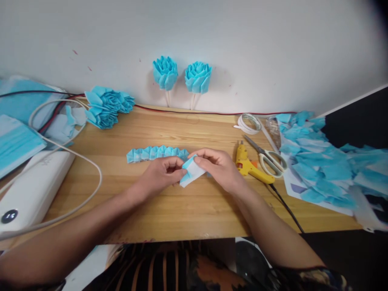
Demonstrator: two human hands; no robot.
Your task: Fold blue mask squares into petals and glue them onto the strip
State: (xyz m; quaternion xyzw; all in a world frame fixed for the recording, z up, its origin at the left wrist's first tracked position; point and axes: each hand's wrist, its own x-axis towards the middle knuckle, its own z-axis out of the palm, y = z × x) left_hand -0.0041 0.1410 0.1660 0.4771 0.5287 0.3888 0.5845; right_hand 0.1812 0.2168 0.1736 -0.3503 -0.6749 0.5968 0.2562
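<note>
Between my two hands is a small blue and white fabric piece (194, 173), partly folded, its white side towards me. My left hand (162, 173) pinches its left edge between thumb and fingers. The upper right part is gripped by my right hand (220, 165), thumb in front. Just behind my hands a row of folded blue petals (151, 153) lies on the wooden table (182, 214), its right end partly hidden by the hands. To the right of my right hand lie a yellow glue gun (250, 163) and a pair of scissors (266, 155) with pale handles.
Two blue fabric flowers (165, 72) on sticks stand against the wall, and several more flowers (106, 106) lie at the left. Loose blue pieces (315, 161) are heaped at the right, near a tape roll (249, 123). A white power bank (36, 190) and looping cable (98, 178) occupy the left.
</note>
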